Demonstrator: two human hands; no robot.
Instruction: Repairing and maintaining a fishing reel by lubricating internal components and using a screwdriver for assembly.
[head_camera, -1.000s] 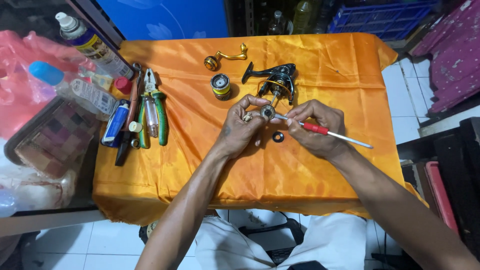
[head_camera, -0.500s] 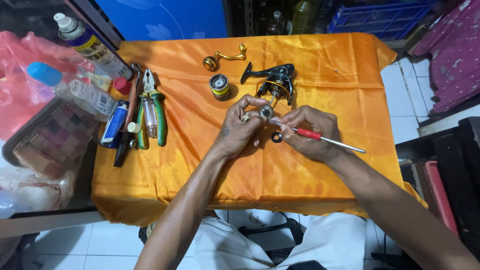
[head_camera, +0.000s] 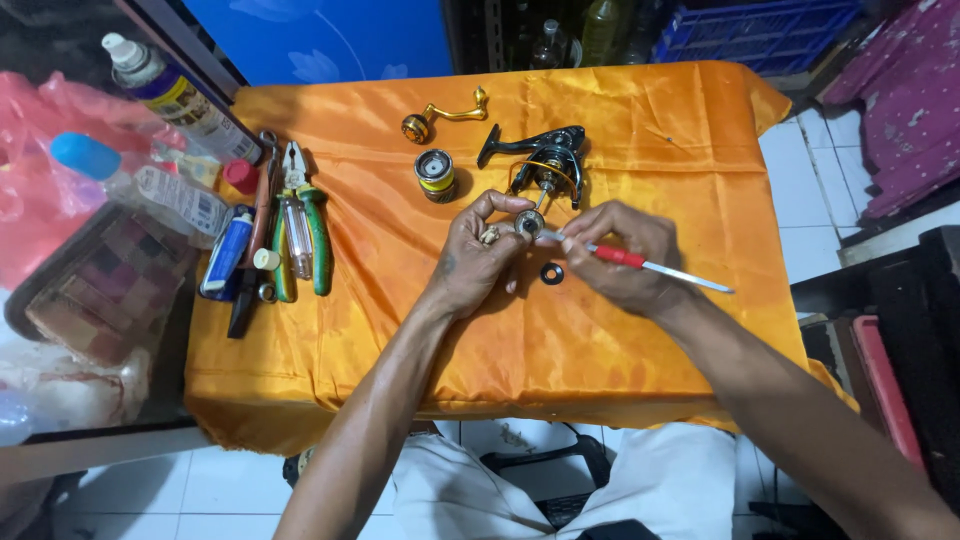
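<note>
**Reel part pinched in your left hand, red-handled tool at its face**

Small round metal part (head_camera: 528, 222) sits between the thumb and fingers of your left hand (head_camera: 478, 262), held just above the orange cloth (head_camera: 400, 330) that covers the table, near the middle of it. That grip is closed on the part. Your right hand (head_camera: 622, 258) is closed around a thin tool with a red handle (head_camera: 628, 259); its tip meets the round part, and its shaft sticks out to the right past your knuckles.

Just below the two hands a small black ring (head_camera: 551, 272) lies flat on the cloth, apart from your fingers. Just beyond the held part, on the far side, the black fishing reel body (head_camera: 545, 160) rests on the cloth. To its left stands a round spool with a yellow band (head_camera: 434, 175), and farther still lies a gold crank handle (head_camera: 442, 115).

Along the left edge of the cloth you have a row of tools: green-handled pliers (head_camera: 312, 225), a clear-handled screwdriver (head_camera: 295, 235) and a blue tube (head_camera: 226, 252), lying side by side. Two spray bottles (head_camera: 175, 90) lean just past that edge, off the cloth.
</note>
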